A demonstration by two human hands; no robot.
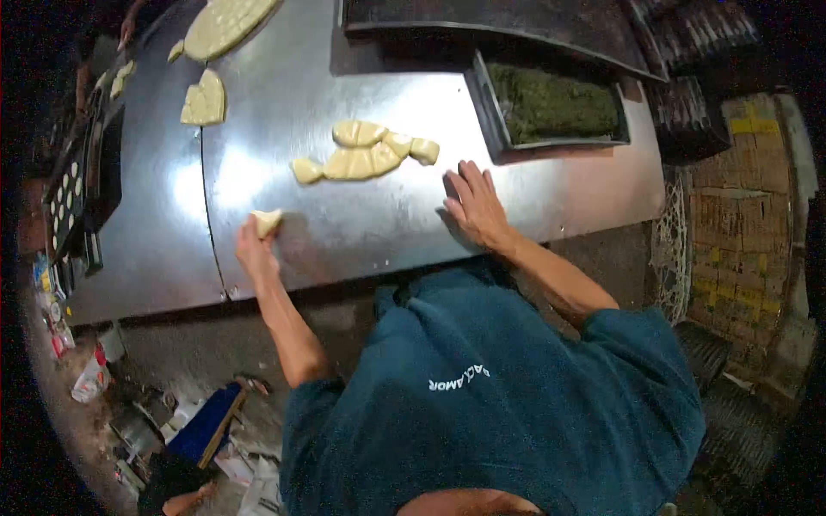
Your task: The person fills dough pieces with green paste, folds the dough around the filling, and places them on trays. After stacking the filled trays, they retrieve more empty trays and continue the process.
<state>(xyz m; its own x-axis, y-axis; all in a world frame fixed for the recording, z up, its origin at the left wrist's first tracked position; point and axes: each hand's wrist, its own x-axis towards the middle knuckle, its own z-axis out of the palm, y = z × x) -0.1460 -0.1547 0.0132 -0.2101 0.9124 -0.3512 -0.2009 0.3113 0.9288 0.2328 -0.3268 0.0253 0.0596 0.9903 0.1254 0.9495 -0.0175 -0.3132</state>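
My left hand (255,251) is closed around a small piece of pale yellow dough (268,222) above the steel table (344,232), left of the middle. My right hand (478,211) rests low over the table or on it, its fingers apart and nothing in them. Just left of those fingers lies a cluster of cut dough pieces (363,162), several of them touching. Beyond my right hand stands a dark rectangular tray (491,120) that holds a dark green mass (555,103).
A large scored dough round (225,26) and a smaller dough chunk (204,100) lie at the far left. A tray with rows of pale rounds (64,206) is at the left edge. Dark trays (490,13) stand at the back; stacked cartons (740,232) are on the right.
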